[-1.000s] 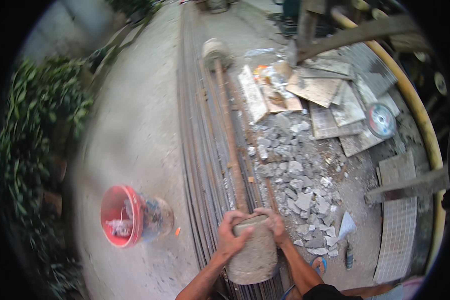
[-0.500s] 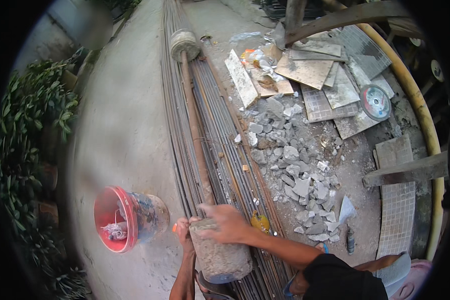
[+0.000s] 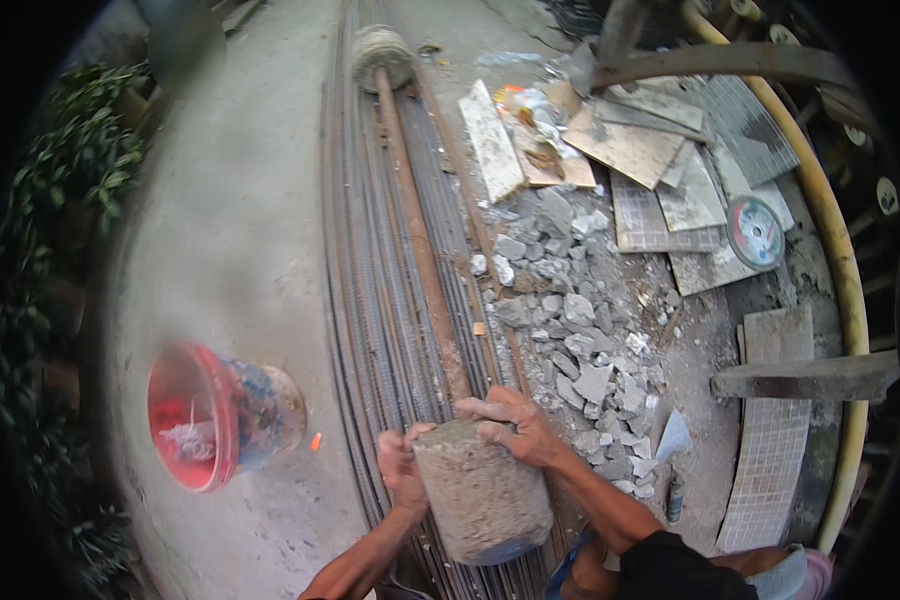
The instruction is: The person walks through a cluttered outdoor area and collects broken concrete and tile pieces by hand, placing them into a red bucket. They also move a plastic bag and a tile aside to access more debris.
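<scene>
Both hands clamped on upper edge of near concrete cylinder (image 3: 485, 495), left hand (image 3: 402, 470) at left side, right hand (image 3: 522, 430) at right. Cylinder tilted, low in view, over rebar bundle (image 3: 355, 310). Rusty bar (image 3: 415, 225) runs from it to far concrete cylinder (image 3: 382, 55). Concrete rubble (image 3: 582, 325) to right; red-rimmed bucket (image 3: 231, 425) to left.

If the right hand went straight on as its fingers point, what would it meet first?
For the right hand, probably the rusty pole, close to its fingers by the concrete block; depth leaves any gap unclear.
</scene>
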A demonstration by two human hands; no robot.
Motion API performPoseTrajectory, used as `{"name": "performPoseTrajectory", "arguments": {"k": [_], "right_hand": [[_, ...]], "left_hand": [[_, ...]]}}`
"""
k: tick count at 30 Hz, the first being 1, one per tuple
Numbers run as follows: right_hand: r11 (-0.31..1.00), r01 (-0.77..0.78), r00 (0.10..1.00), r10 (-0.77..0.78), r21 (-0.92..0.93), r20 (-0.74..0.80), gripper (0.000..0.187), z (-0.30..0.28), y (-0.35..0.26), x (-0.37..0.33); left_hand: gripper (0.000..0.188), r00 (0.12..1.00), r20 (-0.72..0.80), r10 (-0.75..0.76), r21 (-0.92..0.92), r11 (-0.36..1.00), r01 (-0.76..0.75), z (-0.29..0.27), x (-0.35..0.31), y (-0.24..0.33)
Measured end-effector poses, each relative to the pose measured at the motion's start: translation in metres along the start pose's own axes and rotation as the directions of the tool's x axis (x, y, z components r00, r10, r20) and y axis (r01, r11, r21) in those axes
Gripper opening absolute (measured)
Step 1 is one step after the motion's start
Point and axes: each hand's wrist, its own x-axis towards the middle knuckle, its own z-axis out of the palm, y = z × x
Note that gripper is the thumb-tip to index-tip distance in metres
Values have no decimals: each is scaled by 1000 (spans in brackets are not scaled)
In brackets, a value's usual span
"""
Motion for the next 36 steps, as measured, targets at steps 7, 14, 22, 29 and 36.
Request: {"name": "performPoseTrajectory", "arguments": {"k": [7,14,22,29,36], "right_hand": [[925,-73,963,-31,-373,-266,36,21,-33,3],[918,-150,954,36,-367,-299,30,57,-56,14],[961,-238,790,278,143,-547,41,-29,3,-81],[305,-804,527,764,-510,-373,64,-187,6,-379],[511,-846,482,611,-153,-628,59,-124,93,-380]], "left_hand": [[23,998,54,14,731,680,-49,62,19,44],[75,819,573,10,792,251,-557,103,3,52],[82,686,680,-259,623,-288,-727,156,1,12],[66,744,648,-163,734,-128,-667,148,-6,24],[60,704,697,-136,702,-73,-708,122,-2,46]]}}
